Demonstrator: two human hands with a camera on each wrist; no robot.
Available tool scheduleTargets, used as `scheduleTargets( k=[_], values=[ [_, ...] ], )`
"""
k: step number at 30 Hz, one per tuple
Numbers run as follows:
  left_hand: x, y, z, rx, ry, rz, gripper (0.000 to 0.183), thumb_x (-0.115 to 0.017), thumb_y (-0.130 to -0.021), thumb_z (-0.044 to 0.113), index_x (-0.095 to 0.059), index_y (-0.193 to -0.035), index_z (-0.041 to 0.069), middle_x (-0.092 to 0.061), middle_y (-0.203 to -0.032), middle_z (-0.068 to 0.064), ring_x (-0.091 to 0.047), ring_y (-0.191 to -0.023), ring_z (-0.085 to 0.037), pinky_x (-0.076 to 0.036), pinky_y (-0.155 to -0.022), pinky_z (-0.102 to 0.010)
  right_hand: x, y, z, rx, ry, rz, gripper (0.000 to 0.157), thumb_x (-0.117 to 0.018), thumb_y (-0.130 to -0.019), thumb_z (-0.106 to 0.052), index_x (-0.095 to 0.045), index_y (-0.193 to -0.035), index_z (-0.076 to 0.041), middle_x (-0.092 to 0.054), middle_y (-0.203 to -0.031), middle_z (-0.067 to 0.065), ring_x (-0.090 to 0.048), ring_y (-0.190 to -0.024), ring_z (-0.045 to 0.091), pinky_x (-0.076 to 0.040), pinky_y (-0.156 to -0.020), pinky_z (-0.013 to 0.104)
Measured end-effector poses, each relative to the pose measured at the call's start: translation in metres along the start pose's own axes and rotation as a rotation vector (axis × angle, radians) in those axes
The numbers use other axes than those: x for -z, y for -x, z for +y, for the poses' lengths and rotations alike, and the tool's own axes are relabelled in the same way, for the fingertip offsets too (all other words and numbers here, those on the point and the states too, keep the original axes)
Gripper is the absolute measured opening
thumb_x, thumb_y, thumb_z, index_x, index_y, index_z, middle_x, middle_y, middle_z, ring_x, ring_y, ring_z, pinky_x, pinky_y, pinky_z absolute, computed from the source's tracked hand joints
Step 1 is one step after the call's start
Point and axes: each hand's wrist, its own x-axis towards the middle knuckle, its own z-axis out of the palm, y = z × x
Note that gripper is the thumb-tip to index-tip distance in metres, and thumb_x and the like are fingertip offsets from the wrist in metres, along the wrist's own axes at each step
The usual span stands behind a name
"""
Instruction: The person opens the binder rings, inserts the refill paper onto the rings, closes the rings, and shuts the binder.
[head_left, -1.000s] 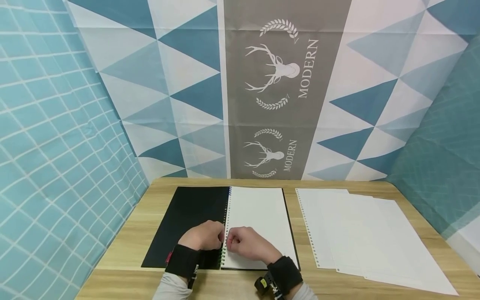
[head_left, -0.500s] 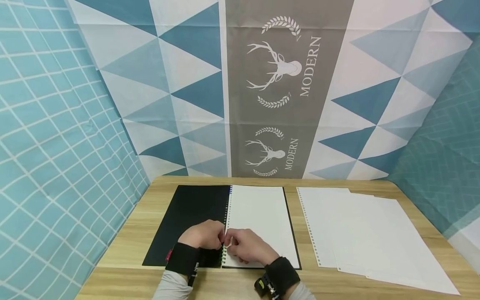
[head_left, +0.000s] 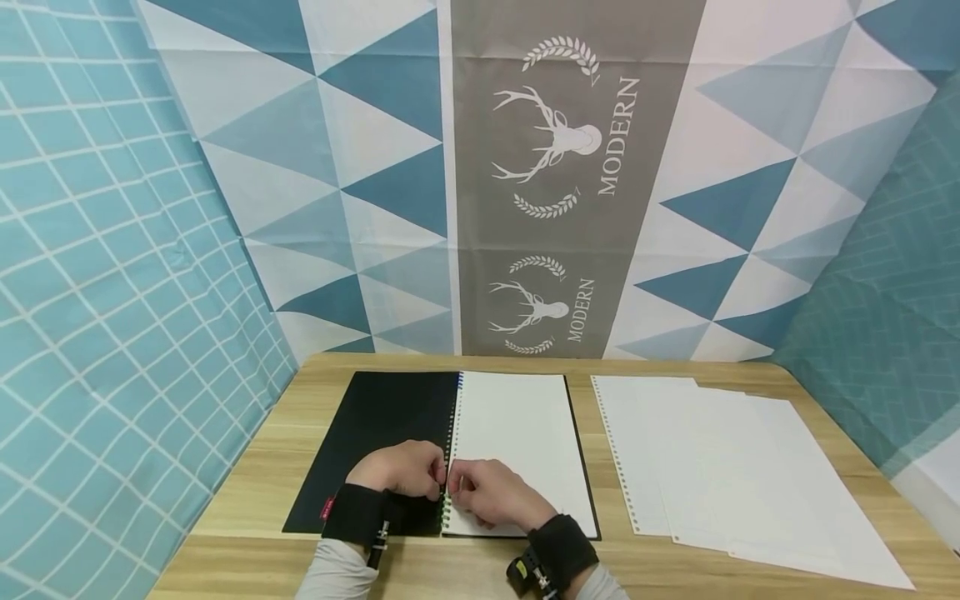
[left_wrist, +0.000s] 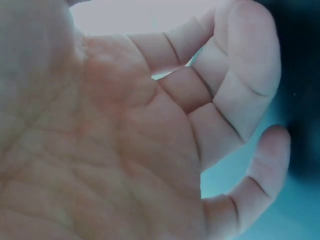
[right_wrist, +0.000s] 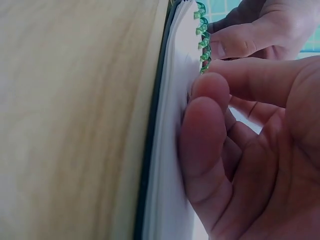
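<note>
An open ring-bound notebook lies on the table, with a black cover point(head_left: 397, 408) on the left and white punched pages point(head_left: 517, 417) on the right. Its plastic rings point(right_wrist: 203, 37) look green at the near end and blue at the far end. From the cover side, my left hand point(head_left: 405, 468) pinches the ring binding, its fingers curled in the left wrist view. Facing it closely, my right hand point(head_left: 495, 492) pinches at the rings with thumb and forefinger, while its other fingers rest curled against the pages. The hands hide the middle rings.
Several loose punched white sheets point(head_left: 750, 475) lie overlapping to the right of the notebook on the wooden table point(head_left: 247, 500). A small red tag point(head_left: 327, 508) shows at the cover's left edge. Patterned cloth point(head_left: 360, 167) hangs behind the table.
My left wrist has shifted slightly left, uncovering more of the red tag. The right hand's fingertips have moved slightly along the rings, and its other fingers have come down onto the page.
</note>
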Motion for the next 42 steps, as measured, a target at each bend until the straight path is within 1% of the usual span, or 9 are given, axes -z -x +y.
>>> scheduleTargets(
  k=[7, 12, 18, 22, 24, 26, 31, 34, 42],
  values=[
    [0.000, 0.003, 0.007, -0.007, -0.023, -0.016, 0.019, -0.079, -0.079, 0.006, -0.063, -0.078, 0.015, -0.058, -0.075, 0.001, -0.051, -0.071, -0.017, -0.036, -0.063, -0.031, 0.001, 0.000, 0.002, -0.010, -0.028, -0.004, 0.013, -0.060, -0.095, -0.005, -0.064, -0.090, -0.016, -0.050, -0.063, -0.008, -0.047, -0.043, 0.008, -0.038, -0.043, 0.022],
    [-0.002, 0.003, 0.012, -0.019, -0.046, -0.033, 0.015, -0.074, -0.080, 0.004, -0.066, -0.073, 0.013, -0.052, -0.067, 0.003, -0.047, -0.065, -0.016, -0.032, -0.059, -0.030, -0.001, 0.000, 0.000, 0.003, 0.003, 0.015, 0.013, -0.060, -0.096, -0.007, -0.063, -0.089, -0.018, -0.051, -0.064, -0.009, -0.047, -0.042, 0.007, -0.039, -0.042, 0.021],
    [-0.002, 0.004, 0.008, -0.016, -0.026, -0.050, 0.011, -0.073, -0.084, 0.004, -0.068, -0.077, 0.012, -0.050, -0.066, 0.002, -0.047, -0.065, -0.016, -0.031, -0.060, -0.030, -0.007, 0.001, -0.004, -0.029, 0.061, 0.044, 0.012, -0.062, -0.096, -0.012, -0.062, -0.088, -0.021, -0.054, -0.065, -0.010, -0.047, -0.042, 0.007, -0.035, -0.044, 0.022],
    [-0.002, 0.005, 0.005, -0.040, 0.002, -0.058, 0.015, -0.072, -0.084, 0.004, -0.067, -0.073, 0.013, -0.045, -0.063, 0.003, -0.044, -0.061, -0.015, -0.028, -0.057, -0.029, -0.007, 0.002, -0.004, -0.028, 0.065, 0.045, 0.008, -0.066, -0.094, -0.015, -0.063, -0.089, -0.020, -0.057, -0.067, -0.012, -0.049, -0.044, 0.006, -0.035, -0.044, 0.022],
    [-0.002, 0.006, 0.005, -0.048, 0.018, -0.061, 0.017, -0.071, -0.085, 0.004, -0.066, -0.071, 0.013, -0.043, -0.062, 0.004, -0.042, -0.059, -0.014, -0.027, -0.056, -0.029, -0.006, 0.002, -0.004, -0.019, 0.048, 0.026, 0.006, -0.067, -0.094, -0.015, -0.063, -0.091, -0.019, -0.058, -0.069, -0.012, -0.050, -0.045, 0.005, -0.036, -0.045, 0.021],
    [-0.001, 0.006, 0.005, -0.053, 0.030, -0.069, 0.019, -0.070, -0.086, 0.004, -0.065, -0.071, 0.013, -0.043, -0.061, 0.004, -0.041, -0.058, -0.014, -0.026, -0.055, -0.029, -0.003, 0.003, -0.003, -0.013, -0.005, -0.011, 0.004, -0.067, -0.094, -0.013, -0.064, -0.094, -0.016, -0.058, -0.071, -0.010, -0.049, -0.047, 0.006, -0.037, -0.046, 0.021],
    [0.000, 0.005, 0.005, -0.030, 0.058, -0.083, 0.018, -0.070, -0.088, 0.003, -0.066, -0.073, 0.013, -0.046, -0.063, 0.002, -0.044, -0.061, -0.015, -0.029, -0.057, -0.030, 0.002, 0.004, -0.001, -0.030, -0.148, -0.086, 0.005, -0.063, -0.095, -0.009, -0.063, -0.099, -0.012, -0.056, -0.071, -0.005, -0.046, -0.049, 0.009, -0.036, -0.048, 0.022],
    [0.000, 0.004, 0.004, -0.022, 0.075, -0.090, 0.017, -0.071, -0.089, 0.004, -0.067, -0.075, 0.013, -0.048, -0.065, 0.002, -0.046, -0.063, -0.016, -0.030, -0.058, -0.030, 0.003, 0.004, -0.001, -0.036, -0.172, -0.096, 0.005, -0.063, -0.095, -0.009, -0.063, -0.099, -0.012, -0.055, -0.071, -0.005, -0.046, -0.050, 0.010, -0.036, -0.048, 0.023],
    [0.000, 0.000, -0.002, -0.037, 0.109, -0.109, 0.015, -0.071, -0.091, 0.007, -0.068, -0.078, 0.013, -0.052, -0.070, 0.002, -0.050, -0.069, -0.016, -0.035, -0.063, -0.031, 0.005, 0.003, 0.002, -0.036, -0.192, -0.108, 0.004, -0.063, -0.095, -0.010, -0.064, -0.098, -0.012, -0.055, -0.069, -0.004, -0.047, -0.051, 0.010, -0.039, -0.048, 0.023]
  ],
)
